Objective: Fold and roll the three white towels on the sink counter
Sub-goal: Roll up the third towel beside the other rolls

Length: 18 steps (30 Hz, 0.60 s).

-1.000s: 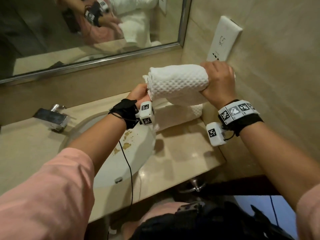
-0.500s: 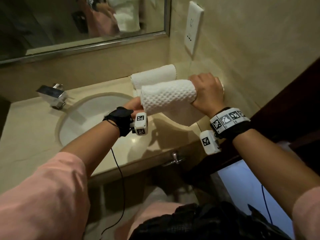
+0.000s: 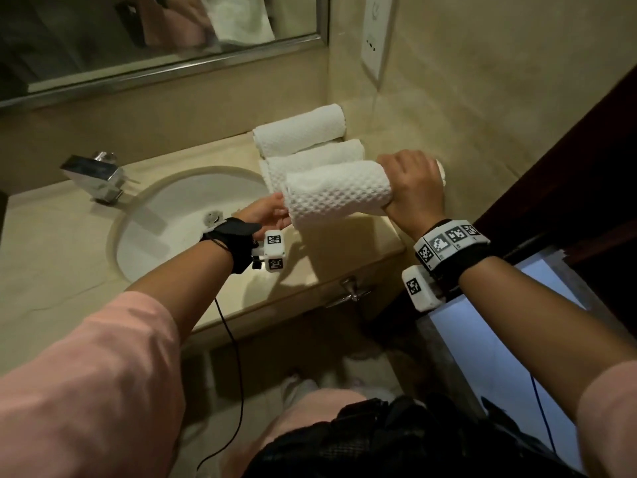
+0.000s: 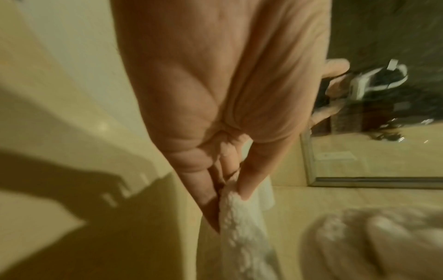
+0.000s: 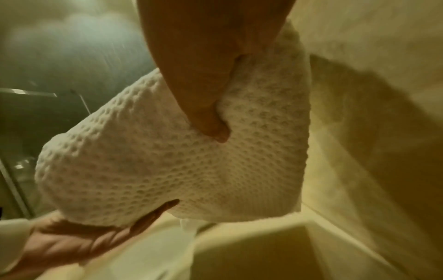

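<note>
Three white waffle-weave towels are rolled up. Two rolls (image 3: pixel 299 132) (image 3: pixel 322 156) lie side by side on the beige counter (image 3: pixel 344 250) against the right wall. The third roll (image 3: pixel 337 191) (image 5: pixel 167 161) hangs just above the counter in front of them. My right hand (image 3: pixel 410 188) grips its right end, thumb pressed into the cloth (image 5: pixel 206 113). My left hand (image 3: pixel 272 213) (image 4: pixel 215 113) holds its left end, fingers underneath (image 5: pixel 95 240), with the towel edge (image 4: pixel 239 217) pinched between thumb and finger.
A white sink basin (image 3: pixel 179 215) with a chrome faucet (image 3: pixel 96 181) lies left of the towels. A mirror (image 3: pixel 138 46) runs along the back wall and a white socket plate (image 3: pixel 375 36) sits on the right wall. A metal handle (image 3: pixel 351 291) sticks out below the counter edge.
The rolled towel has come down from chest height in front of the wall to just above the counter, in front of the two other rolls. Both hands stayed on its ends.
</note>
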### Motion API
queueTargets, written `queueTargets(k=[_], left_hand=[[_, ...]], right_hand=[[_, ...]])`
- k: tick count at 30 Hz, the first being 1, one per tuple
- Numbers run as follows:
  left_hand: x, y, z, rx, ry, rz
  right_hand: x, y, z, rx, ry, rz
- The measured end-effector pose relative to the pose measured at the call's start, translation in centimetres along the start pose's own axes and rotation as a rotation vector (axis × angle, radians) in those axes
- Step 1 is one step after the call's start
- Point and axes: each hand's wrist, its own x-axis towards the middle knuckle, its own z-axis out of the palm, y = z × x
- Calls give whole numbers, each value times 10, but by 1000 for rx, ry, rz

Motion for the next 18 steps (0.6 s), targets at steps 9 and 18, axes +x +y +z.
queueTargets(k=[9,18], left_hand=[[-19,-40,-71,457,80,-222],[-45,-93,24,1907,-158,403]], right_hand=[[-122,-74,66,-31,-581,16],[-115,-76,69,-21,-681,92]])
